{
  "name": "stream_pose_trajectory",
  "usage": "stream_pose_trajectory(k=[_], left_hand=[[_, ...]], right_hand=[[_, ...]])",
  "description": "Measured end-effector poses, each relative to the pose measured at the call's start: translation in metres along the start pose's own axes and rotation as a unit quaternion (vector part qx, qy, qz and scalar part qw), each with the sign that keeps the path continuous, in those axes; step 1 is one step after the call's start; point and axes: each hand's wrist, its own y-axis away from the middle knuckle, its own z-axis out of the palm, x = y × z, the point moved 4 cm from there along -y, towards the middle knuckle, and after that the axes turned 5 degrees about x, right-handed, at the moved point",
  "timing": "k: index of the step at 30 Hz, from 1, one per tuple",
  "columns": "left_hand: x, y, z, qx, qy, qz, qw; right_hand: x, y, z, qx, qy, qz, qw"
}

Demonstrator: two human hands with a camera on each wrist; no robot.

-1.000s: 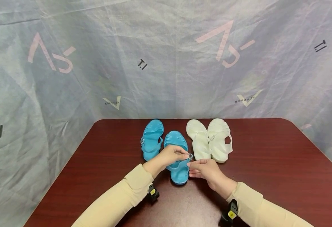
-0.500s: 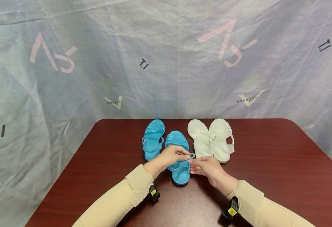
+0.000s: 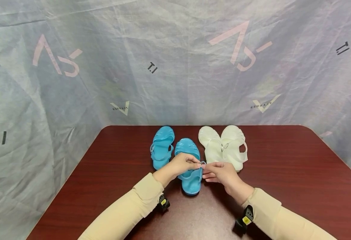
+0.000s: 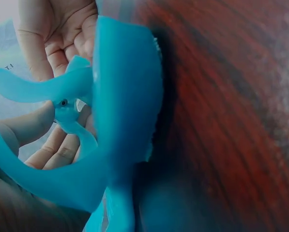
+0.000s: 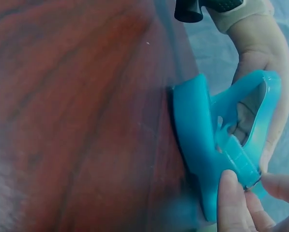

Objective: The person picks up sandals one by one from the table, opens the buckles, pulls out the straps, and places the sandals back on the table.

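A blue jelly sandal (image 3: 191, 187) sits toe-away on the table. Reaching over it, my left hand (image 3: 178, 165) pinches the small buckle area at the sandal's right side. My right hand (image 3: 225, 174) meets it there, thumb and forefinger pinching the strap, other fingers loosely bent. The left wrist view shows a small metal pin at the buckle (image 4: 64, 102), with a thumb (image 4: 30, 124) against it. In the right wrist view the ankle strap (image 5: 238, 155) runs to the fingertips, and the heel stays on the tabletop. Fingers partly hide the buckle.
The other blue sandal (image 3: 161, 154) lies to the left, its strap looped. Two white sandals (image 3: 213, 150) stand side by side just beyond my right hand. Behind the brown table (image 3: 283, 160) hangs a grey printed cloth (image 3: 175, 93).
My right hand has moved slightly up and away from me along the sandal's side, bringing its fingertips to the buckle. The left hand keeps its pinch in the same place.
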Motion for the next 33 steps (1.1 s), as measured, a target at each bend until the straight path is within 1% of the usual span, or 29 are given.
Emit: stream_pose_trajectory(k=[6,10,15,17,18,24,28,33], left_hand=[[0.004,0.0,0.001,0.004,-0.007,0.01,0.9999],[0.006,0.0,0.001,0.008,-0.015,0.016,0.9997],[0.005,0.0,0.002,0.008,-0.01,0.014,0.9998],[0.004,0.0,0.003,0.008,-0.006,0.011,0.9999],[0.004,0.001,0.003,0.008,-0.004,0.009,0.9999],[0.003,0.001,0.004,0.0,0.007,0.015,0.9999],[0.002,0.001,0.004,0.0,0.006,0.023,0.9997],[0.001,0.0,0.004,0.005,0.002,0.022,0.9997]], right_hand=[[-0.007,-0.002,-0.001,0.014,0.028,-0.005,0.999],[-0.012,0.0,-0.001,0.027,0.051,-0.019,0.998],[-0.013,0.0,-0.003,0.054,0.102,-0.041,0.992],[-0.014,0.0,-0.003,0.063,0.114,-0.048,0.99],[-0.014,0.0,-0.003,0.064,0.113,-0.051,0.99],[-0.018,-0.002,-0.001,0.058,0.054,-0.049,0.996],[-0.021,-0.003,-0.002,0.06,0.044,-0.04,0.996],[-0.022,-0.004,-0.001,0.056,0.038,-0.034,0.997]])
